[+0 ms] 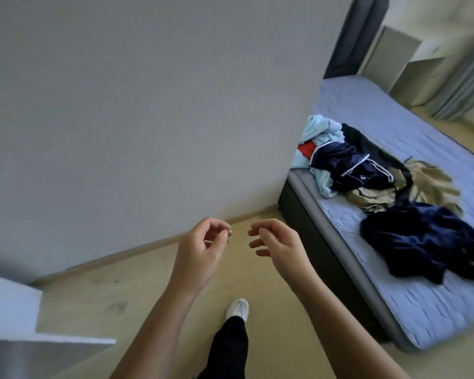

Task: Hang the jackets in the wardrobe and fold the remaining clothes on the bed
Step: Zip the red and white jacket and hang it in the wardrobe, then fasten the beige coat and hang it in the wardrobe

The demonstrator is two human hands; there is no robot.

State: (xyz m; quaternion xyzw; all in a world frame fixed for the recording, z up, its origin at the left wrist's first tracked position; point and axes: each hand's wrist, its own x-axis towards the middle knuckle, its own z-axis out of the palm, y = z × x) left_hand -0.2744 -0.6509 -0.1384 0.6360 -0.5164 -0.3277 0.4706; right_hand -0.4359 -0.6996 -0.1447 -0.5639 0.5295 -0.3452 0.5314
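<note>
left hand (203, 243) and right hand (275, 243) hung near each other over floor (137, 291), fingers loosely curled, holding nothing. bed (422, 310) stood at right, well apart from hands. clothes (381, 181) lay heaped on it: pale blue, navy, khaki. white shoe (238, 309) stood on floor below hands. grey wall (148, 105) at left.

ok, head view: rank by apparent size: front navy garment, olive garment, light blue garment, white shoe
1. front navy garment
2-3. olive garment and light blue garment: look alike, both partly covered, unranked
4. white shoe
</note>
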